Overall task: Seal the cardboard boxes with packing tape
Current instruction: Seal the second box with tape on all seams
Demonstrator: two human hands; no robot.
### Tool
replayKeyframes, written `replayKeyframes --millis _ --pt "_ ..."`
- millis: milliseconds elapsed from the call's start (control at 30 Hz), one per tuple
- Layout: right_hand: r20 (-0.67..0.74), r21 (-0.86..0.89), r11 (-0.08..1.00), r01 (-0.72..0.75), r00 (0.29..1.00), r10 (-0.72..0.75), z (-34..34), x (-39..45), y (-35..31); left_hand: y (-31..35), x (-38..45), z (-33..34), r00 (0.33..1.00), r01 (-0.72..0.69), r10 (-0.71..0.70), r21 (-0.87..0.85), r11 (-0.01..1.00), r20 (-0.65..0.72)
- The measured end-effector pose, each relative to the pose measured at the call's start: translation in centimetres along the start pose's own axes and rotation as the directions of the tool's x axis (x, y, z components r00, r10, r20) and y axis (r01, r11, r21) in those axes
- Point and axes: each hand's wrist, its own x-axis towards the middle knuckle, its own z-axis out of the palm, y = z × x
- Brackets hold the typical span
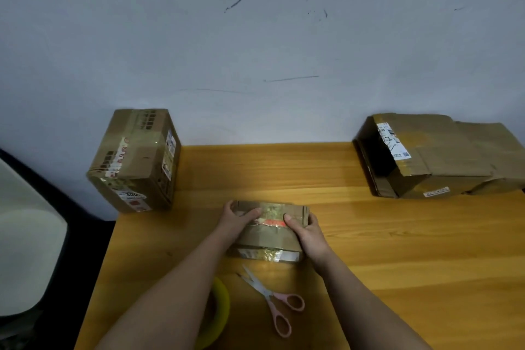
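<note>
Head view, the only one. A small flat cardboard box (270, 229) lies on the wooden worktop (397, 250) directly in front of the person, flaps down and closed. Glossy tape strips show across its top and along the near face, with a red-printed patch at the seam; whether any of this tape is fresh cannot be told, since the box looks reused. The left hand (237, 219) holds the box's left end, thumb laid across the top, fingers curled over the far corner. The right hand (305, 231) holds the right end the same way, thumb pressing on the top beside the red patch, fingers wrapped round the side. Neither hand carries tape. The yellow tape roll (220, 312) sits near the front edge, partly hidden under the left forearm, and the pink-handled scissors (272, 300) lie just beside it, blades toward the box, both untouched. My judgement: this box is being steadied or its seam pressed down, either just before taping or just after. An upright box (136, 162) at the back left corner, against the wall, appears closed, with shiny tape and labels. A larger crumpled box (426, 156) at the back right lies on its side with its end gaping, plainly unsealed. So at least one box is left, probably more.
</note>
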Motion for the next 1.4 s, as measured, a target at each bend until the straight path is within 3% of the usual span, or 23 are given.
replayKeyframes --millis 33,67,100,133,167,200,233,267,367,433,467,533,600,700,767,833,1000,1167,1267,1333,1400 --pt "-0.066 -0.212 0.972 0.098 0.991 -0.114 0.1 -0.2 0.1 0.0 -0.4 0.0 0.999 -0.021 0.025 0.111 0.994 -0.033" --pt "-0.128 -0.492 0.85 0.188 0.95 -0.284 0.3 -0.4 0.2 -0.2 -0.8 0.0 0.992 -0.059 0.089 0.297 0.953 -0.086" --pt "-0.113 -0.754 0.606 0.252 0.86 -0.498 0.6 -0.6 0.3 -0.6 -1.5 0.0 0.971 -0.096 0.19 0.495 0.864 -0.144" --pt "0.017 -0.903 0.311 0.295 0.75 -0.662 0.9 -0.6 0.3 -1.2 -2.2 0.1 0.935 -0.128 0.311 0.653 0.746 -0.172" --pt "0.19 -0.935 0.073 0.348 0.663 -0.724 1.4 -0.3 0.2 -1.8 -3.0 0.2 0.895 -0.154 0.413 0.751 0.642 -0.17" --pt "0.339 -0.911 -0.09 0.402 0.607 -0.719 1.8 0.0 0.2 -2.6 -3.7 0.5 0.87 -0.171 0.472 0.811 0.559 -0.142" --pt "0.433 -0.879 -0.182 0.442 0.573 -0.696 2.2 0.1 0.2 -3.3 -4.3 1.1 0.852 -0.181 0.508 0.839 0.512 -0.127" --pt "0.468 -0.86 -0.197 0.471 0.572 -0.674 2.6 0.1 0.3 -3.8 -5.0 1.5 0.839 -0.176 0.526 0.848 0.501 -0.136" --pt "0.416 -0.894 -0.15 0.423 0.656 -0.629 3.2 0.1 0.4 -4.0 -6.1 2.8 0.855 -0.136 0.468 0.773 0.619 -0.224" --pt "0.308 -0.947 -0.099 0.304 0.782 -0.541 3.7 -0.1 -0.5 -3.9 -6.2 2.9 0.914 -0.046 0.284 0.622 0.781 -0.289" --pt "0.25 -0.967 -0.071 0.245 0.852 -0.46 3.9 -0.2 -1.1 -3.6 -6.4 2.8 0.931 -0.001 0.175 0.476 0.879 -0.321" --pt "0.177 -0.984 -0.063 0.165 0.906 -0.384 4.3 -0.4 -1.8 -2.9 -6.8 3.2 0.931 0.075 -0.047 0.064 0.995 -0.362" --pt "0.11 -0.994 -0.028 0.108 0.921 -0.374 4.4 -0.9 -2.2 -2.6 -6.8 4.4 0.909 0.182 -0.274 -0.293 0.939 -0.313" --pt "0.002 -0.988 0.145 0.049 0.952 -0.306 4.0 -0.9 -2.7 -5.6 -3.4 8.1 0.921 0.284 -0.385 -0.571 0.77 -0.061" --pt "-0.007 -0.978 0.202 0.042 0.972 -0.236 3.4 -0.7 -3.5 -10.3 1.3 10.9 0.914 0.35 -0.401 -0.606 0.714 0.055" --pt "0.006 -0.952 0.304 0.041 0.993 -0.115 2.4 -0.2 -4.1 -9.5 1.1 10.9 0.905 0.403 -0.395 -0.626 0.668 0.161" --pt "0.125 -0.723 0.69 -0.002 0.983 0.134 0.1 1.0 -4.4 -5.7 -2.5 9.2 0.928 0.365 -0.326 -0.625 0.69 0.182" --pt "0.19 -0.679 0.734 -0.009 0.964 0.188 -0.3 1.2 -4.7 -4.3 -4.3 8.3 0.944 0.33 -0.273 -0.56 0.76 0.186" --pt "0.219 -0.516 0.856 -0.017 0.964 0.152 -1.2 0.3 -4.1 -4.3 -4.4 7.5 0.942 0.335 -0.272 -0.544 0.769 0.196" --pt "0.272 -0.392 0.917 -0.066 0.945 0.184 -2.7 -1.0 -3.0 -4.4 -4.7 7.0 0.947 0.319 -0.282 -0.523 0.791 0.152" --pt "0.296 -0.392 0.911 -0.129 0.92 0.258 -4.1 -1.9 -1.4 -7.4 -1.2 8.4 0.938 0.315 -0.346 -0.503 0.805 0.034"
